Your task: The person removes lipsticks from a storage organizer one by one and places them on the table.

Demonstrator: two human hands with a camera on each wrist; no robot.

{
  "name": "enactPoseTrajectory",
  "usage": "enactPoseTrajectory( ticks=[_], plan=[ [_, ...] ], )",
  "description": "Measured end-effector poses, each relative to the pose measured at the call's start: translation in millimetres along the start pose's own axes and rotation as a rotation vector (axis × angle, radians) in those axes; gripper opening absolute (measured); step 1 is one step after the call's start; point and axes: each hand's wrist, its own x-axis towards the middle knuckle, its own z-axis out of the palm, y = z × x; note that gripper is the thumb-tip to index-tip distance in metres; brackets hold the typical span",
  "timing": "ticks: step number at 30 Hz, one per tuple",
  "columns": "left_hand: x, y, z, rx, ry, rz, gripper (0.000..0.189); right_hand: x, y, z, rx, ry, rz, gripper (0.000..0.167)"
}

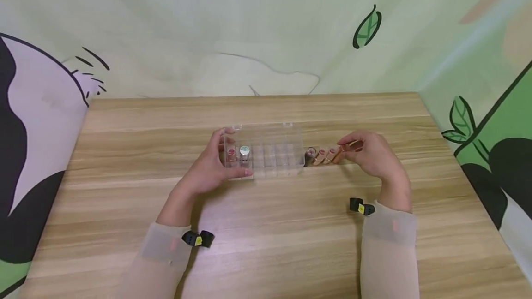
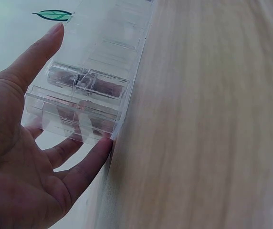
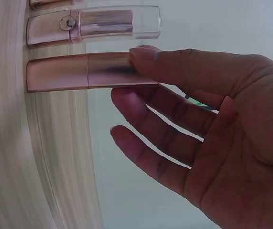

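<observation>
A clear plastic divided organizer point(image 1: 270, 134) stands on the table with two lipsticks in its left compartments: one with a red top point(image 1: 231, 152), one with a silver and green top point(image 1: 244, 151). My left hand point(image 1: 204, 166) grips the organizer's left end, thumb along the front and fingers round the side and back. My right hand point(image 1: 376, 155) pinches the upper part of an upright rose-gold lipstick point(image 3: 79, 72) between thumb and fingers. Beside it stands a lipstick with a clear cap point(image 3: 103, 24). In the head view, a dark lipstick point(image 1: 310, 156) is nearest the organizer.
The lipsticks stand in a short row just right of the organizer on the wooden table point(image 1: 282, 225). Behind the table's far edge hangs a pale green printed backdrop point(image 1: 166, 36). Another printed sheet point(image 1: 490, 151) borders the right side.
</observation>
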Motion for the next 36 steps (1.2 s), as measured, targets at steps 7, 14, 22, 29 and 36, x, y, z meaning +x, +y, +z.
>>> enactPoseTrajectory(
  ticks=[7,14,22,29,36],
  plan=[
    [0.3,-1.2,-1.3,0.012,-0.001,-0.008,0.110,0.7,-0.7,0.4,-0.011,-0.018,0.017,0.026],
    [2.8,-0.6,-0.1,-0.003,-0.006,-0.006,0.109,-0.3,-0.6,-0.9,-0.012,-0.033,0.040,0.028],
    [0.3,-1.3,-1.8,-0.003,-0.001,-0.015,0.109,1.6,-2.3,0.7,-0.023,-0.036,0.027,0.027],
    [0.4,-1.6,-1.7,0.005,0.001,-0.016,0.109,1.6,-1.9,0.9,-0.020,-0.035,0.025,0.027],
    [0.6,-1.5,-1.7,0.001,0.003,-0.019,0.110,1.0,-3.2,0.3,0.005,-0.036,0.028,0.031]
  ],
)
